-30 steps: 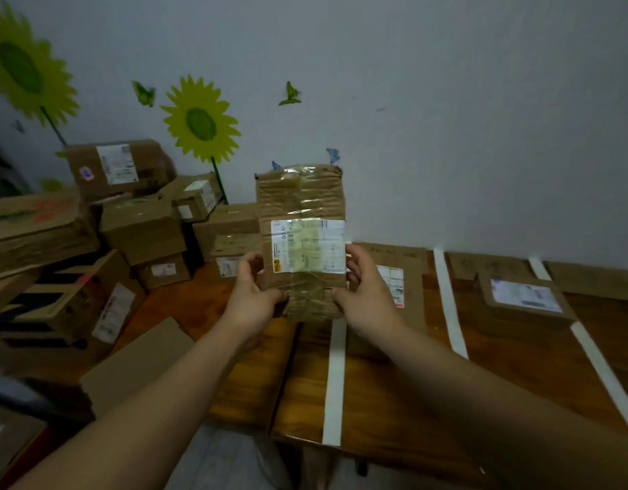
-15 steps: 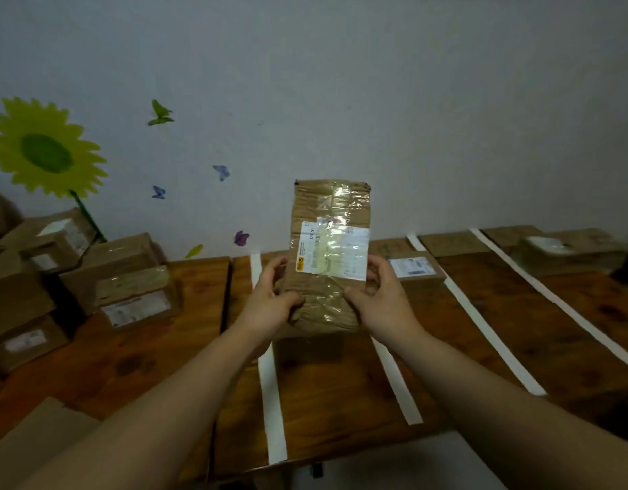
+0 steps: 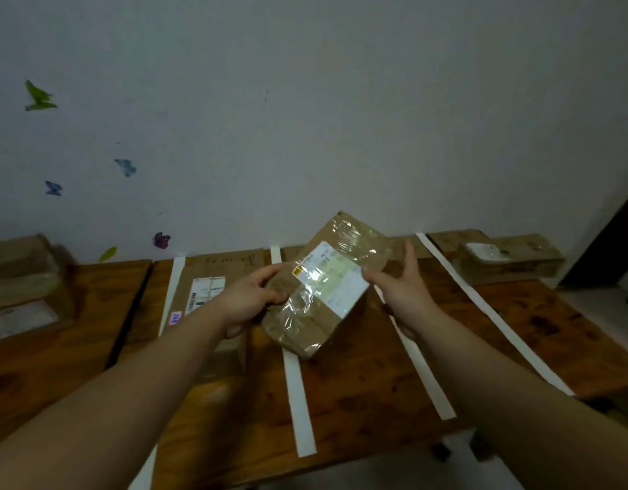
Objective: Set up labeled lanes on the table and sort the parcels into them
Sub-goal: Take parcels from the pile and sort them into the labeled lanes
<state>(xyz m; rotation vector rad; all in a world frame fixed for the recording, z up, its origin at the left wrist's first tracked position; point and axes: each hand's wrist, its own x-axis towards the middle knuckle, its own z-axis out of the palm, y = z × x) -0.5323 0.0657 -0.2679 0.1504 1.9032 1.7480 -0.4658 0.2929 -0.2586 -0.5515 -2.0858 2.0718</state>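
Observation:
A brown cardboard parcel (image 3: pixel 326 288), wrapped in clear tape and bearing a white shipping label, hangs tilted above the wooden table (image 3: pixel 362 397). My left hand (image 3: pixel 248 298) grips its left end. My right hand (image 3: pixel 404 291) is beside its right edge with the fingers spread, only the thumb near the box. White tape strips (image 3: pixel 299 397) mark lanes on the table, with another strip (image 3: pixel 420 369) under my right wrist. The parcel is over the lane between these two strips.
A flat parcel (image 3: pixel 203 295) lies in the lane to the left, below a handwritten cardboard label (image 3: pixel 231 259). A long box (image 3: pixel 510 259) sits in the far right lane. Stacked boxes (image 3: pixel 22 288) stand at the left. The table's front edge is near.
My view swung right, away from the box pile. The parcel went from upright in both hands to tilted and lower over the table, and my right hand has opened off it.

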